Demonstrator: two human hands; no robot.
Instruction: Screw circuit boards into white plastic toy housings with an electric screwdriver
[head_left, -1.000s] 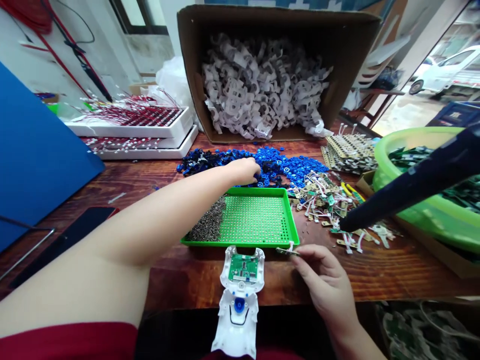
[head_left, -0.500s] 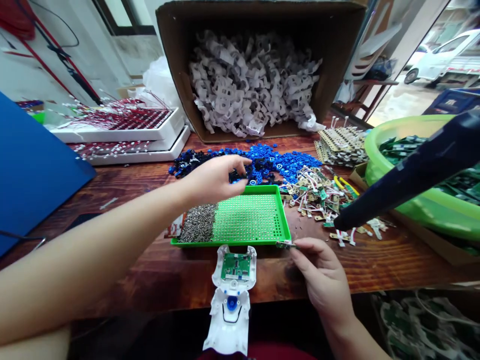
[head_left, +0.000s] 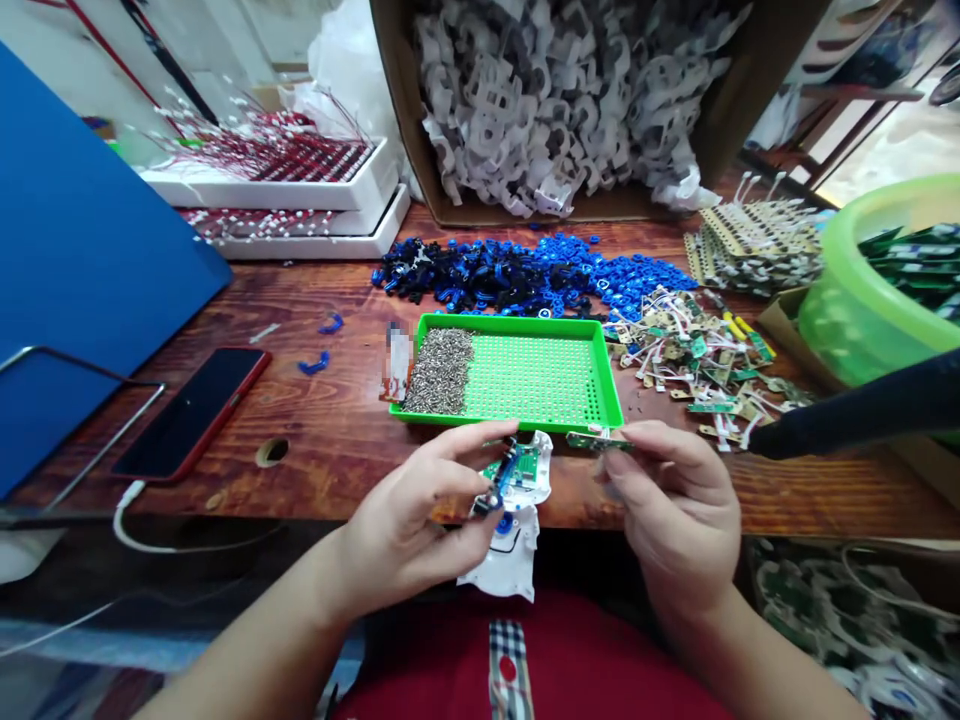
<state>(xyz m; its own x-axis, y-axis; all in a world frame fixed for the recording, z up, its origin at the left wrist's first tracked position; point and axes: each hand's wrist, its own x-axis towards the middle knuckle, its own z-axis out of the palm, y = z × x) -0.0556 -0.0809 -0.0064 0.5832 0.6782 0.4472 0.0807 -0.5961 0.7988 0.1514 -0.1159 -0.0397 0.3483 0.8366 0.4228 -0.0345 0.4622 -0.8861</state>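
My left hand (head_left: 420,515) pinches a small black-and-blue plastic part (head_left: 499,485) between thumb and fingers. It hovers over an opened white plastic housing (head_left: 499,570), whose upper half holds a green circuit board (head_left: 529,462) partly hidden by the hand. To the right, my right hand (head_left: 679,500) is closed on the end of a narrow green circuit board (head_left: 592,440), held near the front edge of a green tray (head_left: 611,375). Small metal screws (head_left: 439,370) lie heaped in the tray's left part; its right part shows a perforated grid.
Behind the tray spreads a pile of blue and black parts (head_left: 525,275). Wired boards (head_left: 697,360) lie at right, beside a green basin (head_left: 847,290) and a dark bar (head_left: 855,405). A phone (head_left: 195,410) lies left; a cardboard box (head_left: 397,110) of white parts stands behind.
My left hand has come back from the pile toward me, now with a black-and-blue part in it. My right hand still holds the narrow board. The view has tilted down.
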